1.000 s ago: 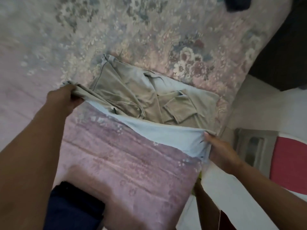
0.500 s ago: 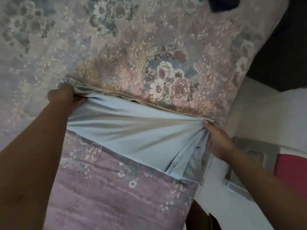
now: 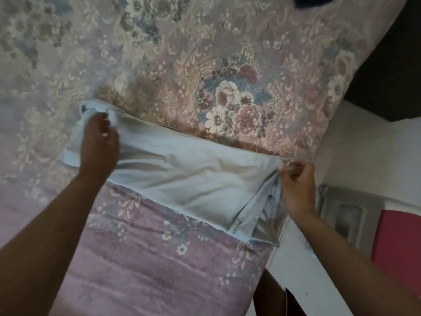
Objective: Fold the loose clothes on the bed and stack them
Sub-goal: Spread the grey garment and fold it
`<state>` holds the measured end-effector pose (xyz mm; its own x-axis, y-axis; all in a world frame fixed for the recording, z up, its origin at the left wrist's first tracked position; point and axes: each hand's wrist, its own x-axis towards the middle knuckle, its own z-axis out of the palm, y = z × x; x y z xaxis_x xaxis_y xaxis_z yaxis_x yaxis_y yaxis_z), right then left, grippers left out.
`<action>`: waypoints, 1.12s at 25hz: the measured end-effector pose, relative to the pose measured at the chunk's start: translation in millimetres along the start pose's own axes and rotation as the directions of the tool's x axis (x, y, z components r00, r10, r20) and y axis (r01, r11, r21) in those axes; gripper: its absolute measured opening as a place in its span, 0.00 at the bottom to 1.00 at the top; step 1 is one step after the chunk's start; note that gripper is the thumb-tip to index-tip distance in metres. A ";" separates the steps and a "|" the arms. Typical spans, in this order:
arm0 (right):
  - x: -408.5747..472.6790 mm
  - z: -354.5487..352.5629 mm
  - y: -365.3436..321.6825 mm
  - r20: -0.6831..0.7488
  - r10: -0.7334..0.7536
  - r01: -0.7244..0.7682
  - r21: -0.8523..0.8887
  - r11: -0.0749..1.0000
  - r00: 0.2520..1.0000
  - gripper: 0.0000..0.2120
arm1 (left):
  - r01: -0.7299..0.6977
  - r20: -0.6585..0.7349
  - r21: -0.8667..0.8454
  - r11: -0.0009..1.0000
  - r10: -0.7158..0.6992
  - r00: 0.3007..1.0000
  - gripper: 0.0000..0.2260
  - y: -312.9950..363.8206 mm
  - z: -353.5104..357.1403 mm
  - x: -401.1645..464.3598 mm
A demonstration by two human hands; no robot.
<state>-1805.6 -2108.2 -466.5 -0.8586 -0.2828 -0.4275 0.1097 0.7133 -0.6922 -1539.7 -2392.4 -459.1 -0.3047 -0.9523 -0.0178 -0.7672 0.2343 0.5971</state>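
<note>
1. Blurring around the fingers of the left hand (image 3: 98, 142), leaving its grip on the folded pale blue cotton garment (image 3: 182, 179) impossible to judge.
2. Blurring likewise at the right hand (image 3: 296, 179), at the garment's right corner.
3. Being cut off by the top edge: a dark navy cloth item (image 3: 313, 1), kind not discernible.
4. Running out past the right edge: a flat red rectangular object (image 3: 398, 242).
5. Staying too dim to identify: a grey moulded plastic object (image 3: 348, 213) beside it.

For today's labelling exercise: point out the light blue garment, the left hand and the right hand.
light blue garment (image 3: 193, 179), head view, middle of the cloth.
left hand (image 3: 99, 142), head view, back of hand.
right hand (image 3: 296, 179), head view, back of hand.
</note>
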 end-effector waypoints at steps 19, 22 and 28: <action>-82.1 20.0 52.0 0.665 -0.724 0.970 -0.242 0.022 0.182 0.20 | -0.794 0.341 0.110 0.598 0.728 0.595 0.22 29.7 87.9 -190.8; -78.6 24.8 51.4 0.639 -0.763 0.958 -0.266 -0.105 0.094 0.18 | -0.846 0.311 0.151 0.511 0.788 0.531 0.17 24.1 93.8 -186.5; -66.8 28.1 67.1 0.564 -0.817 0.917 -0.250 -0.312 -0.124 0.08 | -0.921 0.344 0.316 0.228 0.877 0.335 0.21 12.4 107.3 -186.2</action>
<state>-1726.8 -2059.5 -500.7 0.2990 -0.9090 0.2903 -0.9466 -0.3211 -0.0306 -1553.1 -2191.2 -534.5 -0.9692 -0.0461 0.2421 -0.0723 0.9923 -0.1006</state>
